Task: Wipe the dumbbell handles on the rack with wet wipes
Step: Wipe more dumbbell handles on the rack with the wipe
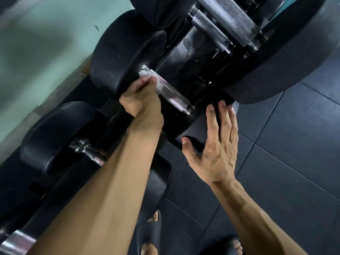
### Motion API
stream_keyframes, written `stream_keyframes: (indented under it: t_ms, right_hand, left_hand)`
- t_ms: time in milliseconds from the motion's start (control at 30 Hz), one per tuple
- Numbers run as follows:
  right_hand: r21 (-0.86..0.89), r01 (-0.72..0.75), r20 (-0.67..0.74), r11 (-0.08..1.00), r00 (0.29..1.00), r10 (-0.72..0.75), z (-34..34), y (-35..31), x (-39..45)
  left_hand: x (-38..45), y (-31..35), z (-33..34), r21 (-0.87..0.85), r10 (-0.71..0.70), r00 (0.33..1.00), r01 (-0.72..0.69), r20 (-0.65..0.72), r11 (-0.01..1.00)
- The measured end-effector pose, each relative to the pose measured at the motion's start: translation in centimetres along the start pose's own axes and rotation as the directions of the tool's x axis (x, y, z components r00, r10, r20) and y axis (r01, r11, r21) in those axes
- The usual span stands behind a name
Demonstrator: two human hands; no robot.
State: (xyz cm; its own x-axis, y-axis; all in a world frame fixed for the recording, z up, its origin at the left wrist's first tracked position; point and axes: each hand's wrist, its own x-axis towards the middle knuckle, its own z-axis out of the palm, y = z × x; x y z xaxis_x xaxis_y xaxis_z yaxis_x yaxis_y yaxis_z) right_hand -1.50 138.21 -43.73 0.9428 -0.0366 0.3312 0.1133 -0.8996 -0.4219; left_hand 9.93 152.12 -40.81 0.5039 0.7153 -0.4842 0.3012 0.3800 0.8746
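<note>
**Head view: wiping a dumbbell handle, left hand on wipe, right hand bracing**

Head view, nearest zone, 6 o'clock: two dark sandals stand on the rubber floor tiles. Both forearms reach up from the lower edge toward the rack.

Middle zone, 3 o'clock of centre: the right hand lies flat on the near head of the dumbbell being cleaned. Its fingers are straight and slightly spread, the thumb resting on the lower edge; nothing is gripped. This looks like a bracing contact to stop the weight rolling.

Centre, toward 11 o'clock: the left hand has its fingers curled tight, pinching the white wet wipe against the knurled handle. The wipe sits at the far end of the handle, against the inner face of the far head. The remaining length of the handle toward the near head is bare.

Procedure for this step, as a judgement:
1. Keep the right palm pressed on the near head.
2. Wrap the wipe as far round the bar as the fingers allow.
3. Draw it along the knurling toward the near head, twisting to reach the underside.

Far zone, 1 o'clock: further handles lie on the upper tier. At 8 o'clock, another dumbbell rests on the lower tier, its handle partly hidden by the left forearm.
</note>
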Motion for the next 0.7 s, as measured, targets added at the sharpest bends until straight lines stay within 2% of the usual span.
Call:
stream_keyframes:
  t_ms: [67, 133, 200, 267, 300, 333, 400, 433, 500, 600, 667, 700]
  right_hand:
    - [0.002, 0.005, -0.001, 1.000, 1.000, -0.005, 0.0, 0.1, 0.0]
    - [0.002, 0.018, -0.011, 1.000, 1.000, -0.018, 0.1, 0.2, -0.1]
    - [0.002, 0.023, -0.013, 1.000, 1.000, -0.023, 0.1, 0.3, -0.1]
    - [0.005, 0.021, -0.008, 1.000, 1.000, -0.021, 0.1, 0.3, -0.1]
    - [0.007, 0.021, -0.007, 1.000, 1.000, -0.021, 0.1, 0.4, -0.1]
    - [0.009, 0.020, -0.009, 1.000, 1.000, -0.020, 0.2, 0.4, -0.1]
    - [0.010, 0.015, -0.015, 1.000, 1.000, -0.014, 0.2, 0.4, -0.1]
    - [0.007, 0.014, -0.016, 1.000, 1.000, -0.014, 0.2, 0.4, -0.1]
    - [0.004, 0.019, -0.009, 1.000, 1.000, -0.019, 0.1, 0.4, -0.1]
    - [0.000, 0.021, 0.006, 1.000, 1.000, -0.021, 0.1, 0.5, -0.2]
    - [0.008, 0.022, -0.002, 1.000, 1.000, -0.022, 0.2, 0.5, -0.2]
    - [0.011, 0.021, -0.009, 1.000, 1.000, -0.021, 0.3, 0.5, -0.2]
  left_hand:
    - [-0.4, -1.4, -0.8, 0.174, 0.137, 0.980, -0.161, 0.141, 0.972]
    - [-1.0, -2.2, -1.6, 0.294, 0.238, 0.929, -0.320, 0.282, 0.901]
    - [-0.6, -1.7, -1.5, 0.316, 0.332, 0.914, -0.395, 0.235, 0.863]
    - [-0.1, -0.6, -1.0, 0.281, 0.344, 0.932, -0.362, 0.113, 0.889]
    - [0.0, -0.6, -0.9, 0.270, 0.349, 0.932, -0.363, 0.098, 0.892]
    - [-0.2, -0.8, -1.0, 0.301, 0.395, 0.908, -0.420, 0.143, 0.856]
    - [-1.6, -2.2, -1.8, 0.381, 0.505, 0.782, -0.621, 0.366, 0.685]
    - [-2.2, -3.2, -2.2, 0.381, 0.505, 0.716, -0.690, 0.482, 0.615]
    - [-3.0, -3.7, -3.0, 0.372, 0.431, 0.682, -0.705, 0.592, 0.605]
    - [-1.2, -2.3, -2.6, 0.402, 0.553, 0.684, -0.728, 0.475, 0.555]
    - [0.4, -1.0, -2.3, 0.423, 0.577, 0.728, -0.685, 0.370, 0.593]
    - [0.7, -0.7, -2.3, 0.423, 0.575, 0.730, -0.683, 0.370, 0.596]
